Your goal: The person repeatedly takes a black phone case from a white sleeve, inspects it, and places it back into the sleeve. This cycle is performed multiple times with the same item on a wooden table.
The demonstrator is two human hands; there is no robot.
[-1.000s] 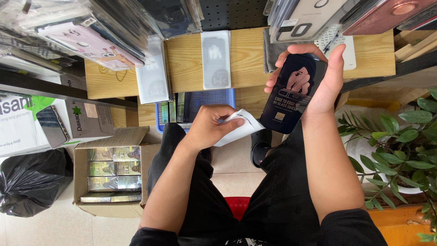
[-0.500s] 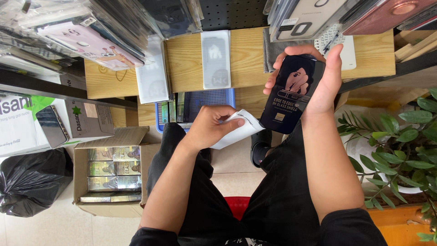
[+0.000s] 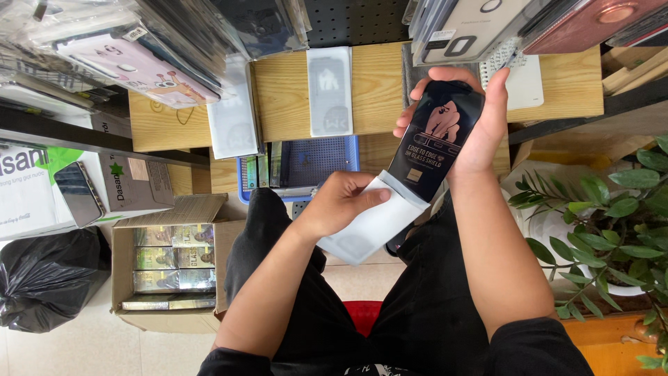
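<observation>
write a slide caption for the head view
Right hand holds a black flat package; left hand pulls a white sleeve from it.

This is a small phone-accessory shop. Packaged phone cases [image 3: 132, 66] hang in rows from a black pegboard [image 3: 355, 21], flat sleeved screen protectors [image 3: 330, 90] lean on a wooden shelf [image 3: 390, 83], and an open cardboard box [image 3: 174, 268] of stock sits on the floor.
</observation>
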